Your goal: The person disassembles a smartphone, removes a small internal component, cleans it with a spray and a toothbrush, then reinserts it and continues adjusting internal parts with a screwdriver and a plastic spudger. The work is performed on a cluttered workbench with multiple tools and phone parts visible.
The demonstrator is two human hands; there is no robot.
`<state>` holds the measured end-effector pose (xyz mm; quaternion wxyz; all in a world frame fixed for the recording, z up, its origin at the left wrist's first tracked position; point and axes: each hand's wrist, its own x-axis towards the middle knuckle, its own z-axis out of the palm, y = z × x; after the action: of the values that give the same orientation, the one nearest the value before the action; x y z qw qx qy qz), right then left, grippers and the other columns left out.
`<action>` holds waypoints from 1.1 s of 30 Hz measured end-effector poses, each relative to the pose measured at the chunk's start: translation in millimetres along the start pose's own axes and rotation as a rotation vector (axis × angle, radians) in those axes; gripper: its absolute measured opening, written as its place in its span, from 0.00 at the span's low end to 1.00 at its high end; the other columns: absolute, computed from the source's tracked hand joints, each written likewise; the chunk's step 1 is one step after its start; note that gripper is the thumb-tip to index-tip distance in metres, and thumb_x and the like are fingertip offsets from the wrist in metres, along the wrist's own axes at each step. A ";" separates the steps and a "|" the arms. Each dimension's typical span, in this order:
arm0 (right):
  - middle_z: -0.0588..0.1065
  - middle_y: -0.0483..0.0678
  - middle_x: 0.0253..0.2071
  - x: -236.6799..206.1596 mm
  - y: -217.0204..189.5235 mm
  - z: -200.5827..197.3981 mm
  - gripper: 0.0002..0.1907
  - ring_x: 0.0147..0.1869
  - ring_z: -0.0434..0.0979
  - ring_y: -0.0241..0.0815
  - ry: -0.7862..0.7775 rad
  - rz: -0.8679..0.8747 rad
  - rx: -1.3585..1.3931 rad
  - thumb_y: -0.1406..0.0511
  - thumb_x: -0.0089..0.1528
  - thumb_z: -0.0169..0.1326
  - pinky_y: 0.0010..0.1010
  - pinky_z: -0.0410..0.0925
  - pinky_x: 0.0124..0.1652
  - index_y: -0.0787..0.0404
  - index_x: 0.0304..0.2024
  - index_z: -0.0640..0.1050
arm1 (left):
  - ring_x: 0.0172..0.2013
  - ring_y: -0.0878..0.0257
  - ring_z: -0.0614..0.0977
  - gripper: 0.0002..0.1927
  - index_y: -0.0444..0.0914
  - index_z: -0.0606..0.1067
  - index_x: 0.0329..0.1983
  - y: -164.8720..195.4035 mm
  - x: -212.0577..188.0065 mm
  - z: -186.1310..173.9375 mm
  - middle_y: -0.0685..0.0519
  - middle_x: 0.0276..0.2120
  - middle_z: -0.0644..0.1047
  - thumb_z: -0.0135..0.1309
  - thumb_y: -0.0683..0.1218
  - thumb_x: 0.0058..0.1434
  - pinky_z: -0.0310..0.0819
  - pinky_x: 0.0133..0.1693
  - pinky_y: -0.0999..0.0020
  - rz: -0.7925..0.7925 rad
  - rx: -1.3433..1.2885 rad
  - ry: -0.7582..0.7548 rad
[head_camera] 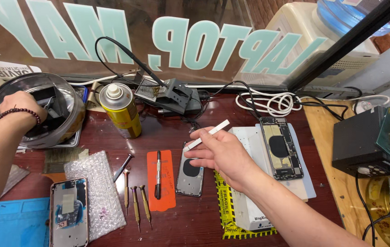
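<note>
Repair counter (231, 107), seen from above. The right hand (224, 155) hovers over the middle of the counter, fingers loosely curled, pinching a thin white strip (207, 134) between thumb and fingertips — the strip angles up and to the right. Just below it lies a phone back housing (190, 170); to its right, an opened phone chassis (281, 147) rests on a white pad (250, 137). The left hand (21, 104), a bead bracelet (19, 111) on its wrist, reaches into a round clear container (73, 98); whether it grips anything cannot be told. Nearby: yellow spray can (121, 110), orange card (161, 180) bearing a black tool, small screwdrivers (135, 201).
</note>
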<state>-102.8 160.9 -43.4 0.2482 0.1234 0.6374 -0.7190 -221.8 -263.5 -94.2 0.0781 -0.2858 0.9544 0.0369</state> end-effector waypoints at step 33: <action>0.72 0.42 0.35 -76.7 -12.9 -270.7 0.16 0.38 0.74 0.36 0.193 -0.216 0.107 0.57 0.70 0.48 0.30 0.71 0.39 0.62 0.50 0.76 | 0.36 0.48 0.90 0.14 0.35 0.83 0.46 88.5 -304.0 157.8 0.41 0.35 0.85 0.61 0.49 0.61 0.85 0.42 0.57 -0.241 -0.515 -0.297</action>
<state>-82.0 441.7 -37.1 0.0997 0.1357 0.6287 -0.7592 0.2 -7.5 -195.7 0.1453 -0.3987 0.8511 0.3090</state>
